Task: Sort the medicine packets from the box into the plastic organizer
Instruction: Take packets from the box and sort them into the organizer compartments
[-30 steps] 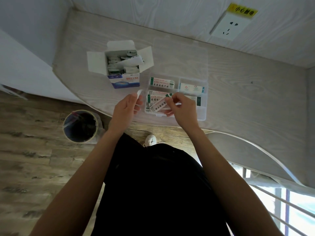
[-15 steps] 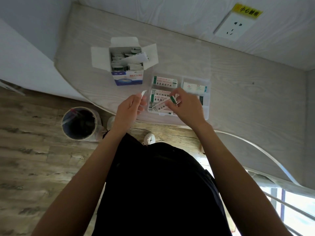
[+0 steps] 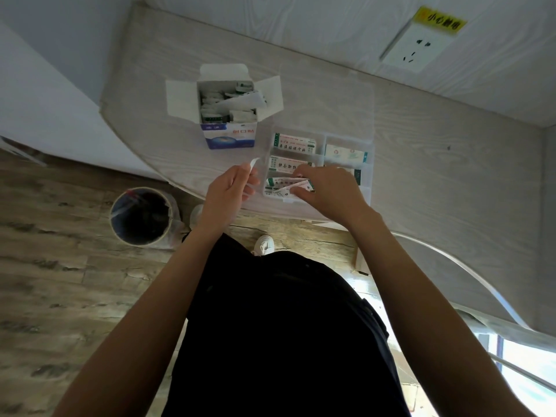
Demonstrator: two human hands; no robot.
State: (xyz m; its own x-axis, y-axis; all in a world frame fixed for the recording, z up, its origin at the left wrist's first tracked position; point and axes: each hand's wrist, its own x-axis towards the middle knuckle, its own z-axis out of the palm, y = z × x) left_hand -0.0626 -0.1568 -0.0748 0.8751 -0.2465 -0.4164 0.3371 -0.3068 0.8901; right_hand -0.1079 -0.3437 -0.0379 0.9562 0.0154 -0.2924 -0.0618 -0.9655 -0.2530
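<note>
The right hand (image 3: pixel 328 192) pinches a medicine packet (image 3: pixel 293 186) over the nearest left compartment of the plastic organizer (image 3: pixel 368 164), fingers curled around it. The left hand (image 3: pixel 228 191) grips another thin white packet (image 3: pixel 252 164) just beside the organizer's left wall. Several compartments already hold packets, so sorting looks well under way, yet the open box (image 3: pixel 230 136) behind on the counter (image 3: pixel 421 182) has many left. A bin (image 3: pixel 141 216) stands on the floor below.
</note>
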